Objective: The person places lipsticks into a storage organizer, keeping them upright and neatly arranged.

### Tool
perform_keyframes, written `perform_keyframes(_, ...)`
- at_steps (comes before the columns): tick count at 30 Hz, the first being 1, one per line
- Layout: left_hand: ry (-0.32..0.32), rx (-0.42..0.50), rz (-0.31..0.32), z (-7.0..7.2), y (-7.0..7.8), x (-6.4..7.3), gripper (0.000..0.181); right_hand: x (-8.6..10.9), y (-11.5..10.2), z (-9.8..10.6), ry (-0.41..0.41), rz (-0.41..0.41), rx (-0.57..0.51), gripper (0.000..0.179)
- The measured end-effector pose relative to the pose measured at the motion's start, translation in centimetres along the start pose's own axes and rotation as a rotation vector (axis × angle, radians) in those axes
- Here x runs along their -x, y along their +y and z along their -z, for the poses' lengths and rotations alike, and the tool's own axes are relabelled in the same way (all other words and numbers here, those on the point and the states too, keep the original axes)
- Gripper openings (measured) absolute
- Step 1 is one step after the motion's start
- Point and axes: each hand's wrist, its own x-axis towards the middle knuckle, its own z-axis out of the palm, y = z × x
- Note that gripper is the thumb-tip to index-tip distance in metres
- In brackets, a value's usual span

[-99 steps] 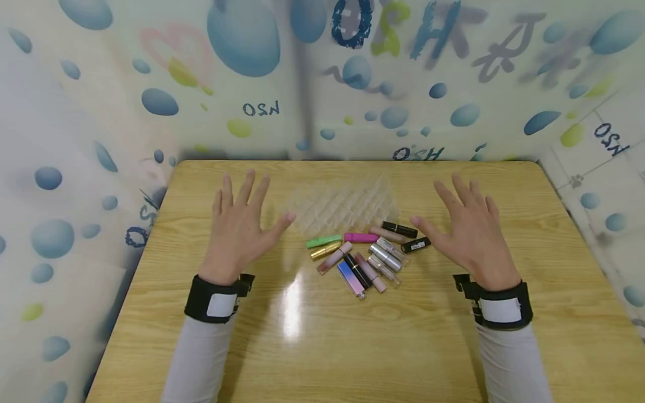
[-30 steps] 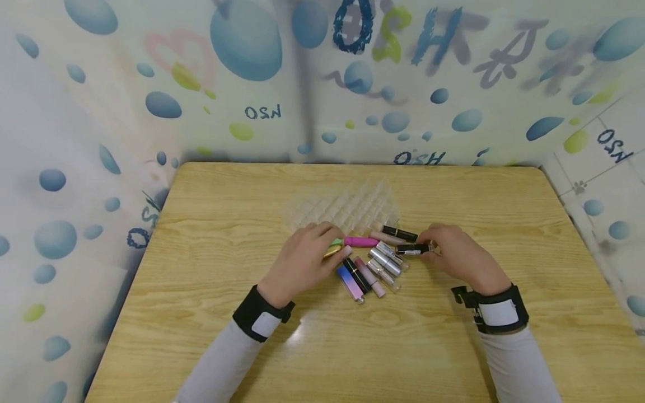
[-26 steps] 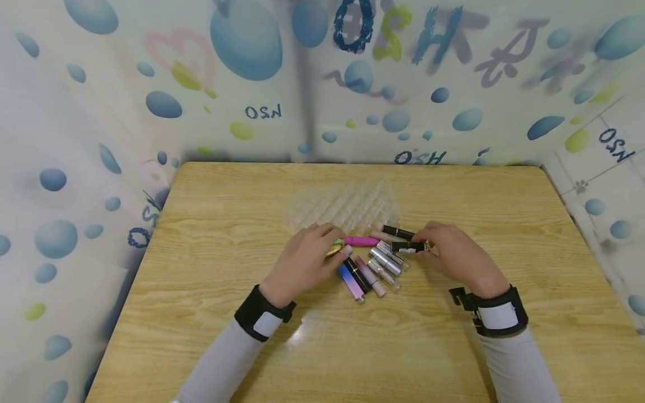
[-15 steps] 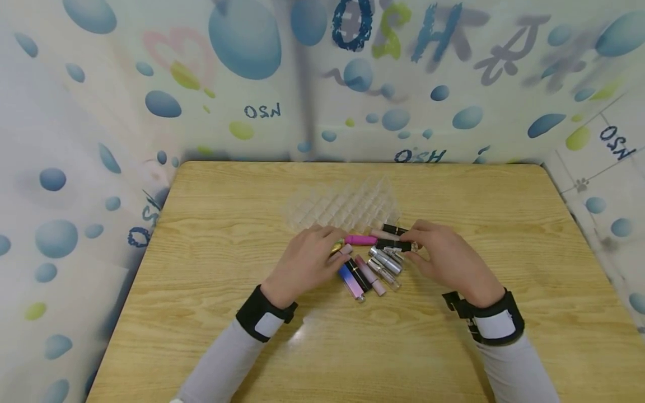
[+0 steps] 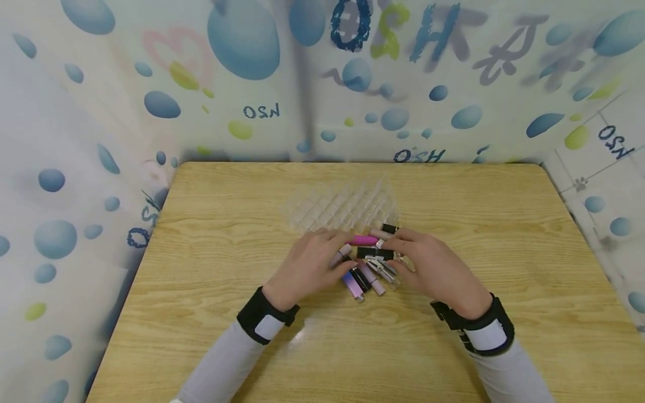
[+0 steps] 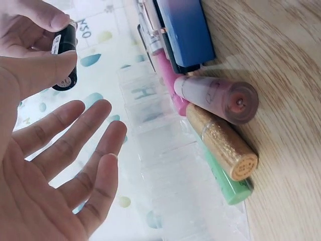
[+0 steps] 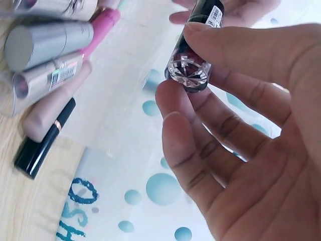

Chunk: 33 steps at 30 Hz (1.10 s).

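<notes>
In the head view my right hand (image 5: 428,268) pinches a black lipstick (image 5: 375,253) by its clear faceted end (image 7: 188,73), between thumb and fingers, above the pile. Facing it, my left hand (image 5: 309,266) hovers over the pile's left side. Its fingers are spread and loosely bent in the left wrist view, and its thumb (image 6: 60,65) overlaps the lipstick's free end; whether they touch I cannot tell. Under the left hand lie a gold tube (image 6: 220,140), a green tube (image 6: 228,181) and a pinkish lip gloss (image 6: 215,98).
Behind the pile stands a clear compartment organizer (image 5: 342,207) on the wooden table (image 5: 242,207). Other cosmetics lie close together: a magenta tube (image 5: 364,240), a blue-pink tube (image 5: 353,285), a silver tube (image 7: 47,42) and a black tube with a gold ring (image 7: 45,140).
Both hands were first spread apart beside the pile. My right hand has since taken the black lipstick from the pile's right and carried it left; my left hand has come over the pile.
</notes>
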Motion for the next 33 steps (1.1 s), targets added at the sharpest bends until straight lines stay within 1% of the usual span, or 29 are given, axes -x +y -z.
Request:
perform_keyframes(4,0.017,0.042,-0.049,0.0,0.3,0.0,0.046,-0.2,-0.3,-0.2,0.005,0.025,-0.021,0.028)
perform_keyframes(8,0.007,0.064,-0.073,0.0,0.7,-0.1,0.045,-0.5,-0.4,-0.5,-0.005,0.044,-0.051,0.027)
perform_keyframes(13,-0.009,0.05,-0.072,0.0,0.9,0.0,0.034,-0.5,-0.5,-0.7,-0.01,0.05,-0.061,0.026)
perform_keyframes(17,-0.008,0.038,-0.076,0.0,0.8,0.0,0.029,-0.4,-0.4,-0.8,0.02,0.051,-0.071,0.023)
perform_keyframes(24,0.001,0.059,-0.069,-0.1,1.0,-0.1,0.026,-0.3,-0.4,-0.5,0.079,0.079,-0.079,0.023)
perform_keyframes(26,0.002,0.056,-0.071,-0.2,1.0,0.1,0.026,-0.3,-0.4,-0.6,0.091,0.093,-0.084,0.023)
perform_keyframes(31,0.0,0.066,-0.065,-0.2,1.1,0.2,0.027,-0.2,-0.5,-0.7,0.118,0.138,-0.132,0.022)
perform_keyframes(33,0.003,0.073,-0.061,-0.3,1.2,0.0,0.026,-0.3,-0.4,-0.6,0.125,0.146,-0.156,0.022)
